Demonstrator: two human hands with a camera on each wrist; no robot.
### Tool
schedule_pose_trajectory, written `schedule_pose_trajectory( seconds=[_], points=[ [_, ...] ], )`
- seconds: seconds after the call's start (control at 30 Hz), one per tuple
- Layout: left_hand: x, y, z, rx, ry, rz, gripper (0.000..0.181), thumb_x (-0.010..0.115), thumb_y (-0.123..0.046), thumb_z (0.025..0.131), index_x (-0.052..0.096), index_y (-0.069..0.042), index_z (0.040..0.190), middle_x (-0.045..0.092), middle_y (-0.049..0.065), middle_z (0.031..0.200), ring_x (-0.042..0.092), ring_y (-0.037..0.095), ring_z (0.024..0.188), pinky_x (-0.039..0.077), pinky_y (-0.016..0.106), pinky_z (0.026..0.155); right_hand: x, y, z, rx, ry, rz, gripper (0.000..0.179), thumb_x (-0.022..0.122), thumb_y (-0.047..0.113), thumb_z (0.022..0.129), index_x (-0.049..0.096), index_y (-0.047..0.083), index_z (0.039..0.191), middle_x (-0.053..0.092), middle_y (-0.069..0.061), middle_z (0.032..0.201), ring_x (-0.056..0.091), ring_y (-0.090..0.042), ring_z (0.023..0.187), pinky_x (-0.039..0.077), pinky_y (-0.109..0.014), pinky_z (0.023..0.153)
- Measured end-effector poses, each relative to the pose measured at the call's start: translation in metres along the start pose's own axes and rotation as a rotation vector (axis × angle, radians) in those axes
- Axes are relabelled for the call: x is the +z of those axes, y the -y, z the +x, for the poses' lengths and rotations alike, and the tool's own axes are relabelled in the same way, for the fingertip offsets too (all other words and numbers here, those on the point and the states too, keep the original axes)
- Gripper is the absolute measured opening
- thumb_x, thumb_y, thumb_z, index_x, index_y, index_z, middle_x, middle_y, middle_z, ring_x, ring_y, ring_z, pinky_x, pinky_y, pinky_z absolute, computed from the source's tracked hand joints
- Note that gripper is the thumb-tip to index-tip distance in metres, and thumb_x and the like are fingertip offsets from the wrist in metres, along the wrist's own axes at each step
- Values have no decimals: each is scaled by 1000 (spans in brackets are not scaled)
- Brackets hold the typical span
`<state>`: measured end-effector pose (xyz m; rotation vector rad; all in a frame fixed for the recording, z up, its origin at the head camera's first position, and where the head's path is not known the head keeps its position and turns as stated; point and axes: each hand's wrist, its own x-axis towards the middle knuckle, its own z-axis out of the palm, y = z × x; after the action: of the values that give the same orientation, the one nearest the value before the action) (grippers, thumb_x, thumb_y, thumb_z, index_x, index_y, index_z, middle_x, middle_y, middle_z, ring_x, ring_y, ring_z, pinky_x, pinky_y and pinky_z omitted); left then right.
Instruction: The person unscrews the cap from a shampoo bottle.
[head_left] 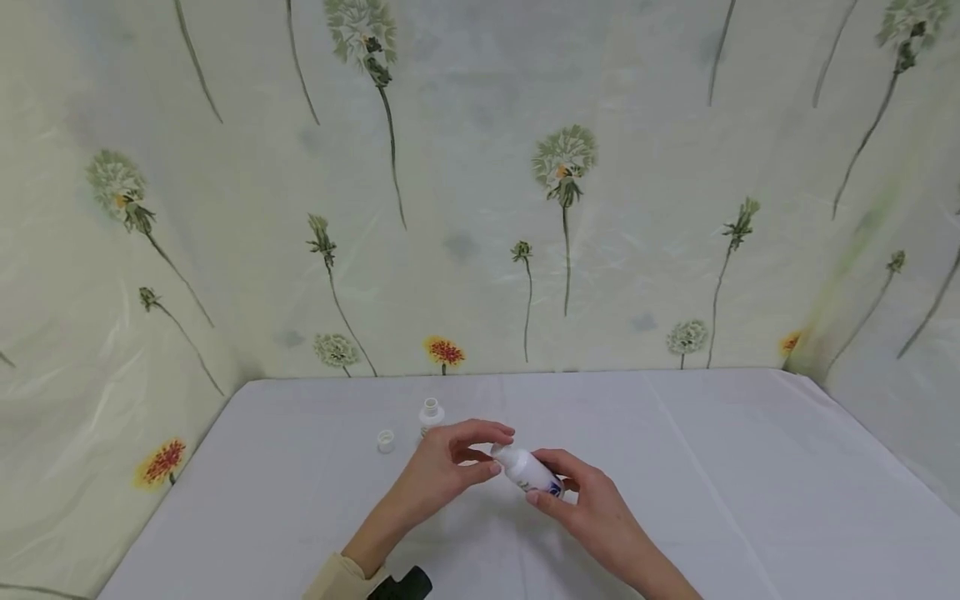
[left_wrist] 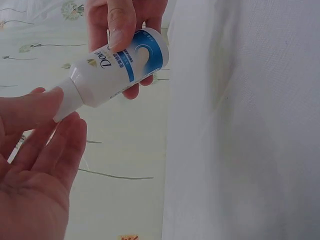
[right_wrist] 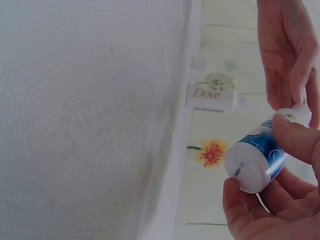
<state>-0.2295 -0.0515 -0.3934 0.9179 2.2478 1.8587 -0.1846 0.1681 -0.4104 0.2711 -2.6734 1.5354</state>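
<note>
A small white Dove bottle (head_left: 529, 472) with a blue label band (left_wrist: 147, 52) is held tilted above the table, its capped end toward the left. My right hand (head_left: 588, 498) grips it around the lower body, thumb on the label side. The fingers and thumb of my left hand (head_left: 446, 462) pinch the white cap (left_wrist: 69, 101) at the bottle's other end. The bottle's round white base (right_wrist: 245, 167) shows in the right wrist view.
A second white Dove bottle (right_wrist: 212, 98) stands uncapped on the table behind my left hand, partly hidden in the head view. Left of it lies a loose white cap (head_left: 386, 442). A white cloth (head_left: 697, 483) covers the table, and a flowered curtain (head_left: 480, 275) surrounds it.
</note>
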Motion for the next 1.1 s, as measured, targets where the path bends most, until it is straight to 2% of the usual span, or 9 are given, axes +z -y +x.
schedule_pose_trajectory(
  seconds=[0.13,0.3,0.43,0.57,0.7,0.83,0.97,1.1],
  points=[
    [-2,-1,0,-11,11,17,30,69,0,89,73,-17,114,69,-5,116,62,17,108,52,32,88,0,0,0,27,1,19,37,79,20,84,65,25,119,65,6,113,59,-16,102,49,-45,90],
    [-2,-2,-1,-41,-8,42,28,71,-1,88,74,-16,112,69,-9,109,63,14,100,54,31,83,0,1,-1,1,16,40,37,79,23,85,65,21,119,65,5,115,59,-16,103,49,-46,91],
    [0,-2,-2,-61,-26,63,25,73,-6,88,74,-18,110,70,-8,106,65,17,95,54,30,81,1,2,-3,-5,13,39,37,79,24,84,66,23,118,65,6,114,59,-15,102,50,-42,87],
    [0,-3,-2,-97,-52,79,22,77,-13,86,74,-13,107,70,-4,102,65,22,89,55,29,76,2,2,-5,2,-14,3,38,81,21,82,66,29,115,65,10,110,58,-15,98,49,-36,82],
    [0,-3,-1,-134,-73,46,24,80,-18,83,73,-9,104,71,-2,97,67,21,85,55,29,73,2,4,-6,11,-45,-16,39,82,18,80,66,33,112,65,13,107,58,-13,95,48,-34,80],
    [1,-2,-1,-158,-98,31,23,81,-22,82,73,-11,101,71,-1,93,68,22,83,54,31,72,2,6,-6,17,-50,-11,38,83,18,80,66,33,111,65,12,106,59,-14,93,49,-32,77],
    [2,-1,-1,-162,-94,40,25,80,-24,84,71,-15,105,68,1,99,66,21,89,55,30,74,2,7,-5,23,-45,-9,37,83,19,79,67,31,111,66,9,106,61,-15,91,49,-31,75],
    [1,-1,-2,-115,-31,50,35,79,-18,85,65,-17,118,63,2,113,62,18,99,54,30,79,2,6,-4,48,-40,-5,38,83,18,79,67,29,112,66,7,106,60,-16,91,50,-30,73]
  ],
)
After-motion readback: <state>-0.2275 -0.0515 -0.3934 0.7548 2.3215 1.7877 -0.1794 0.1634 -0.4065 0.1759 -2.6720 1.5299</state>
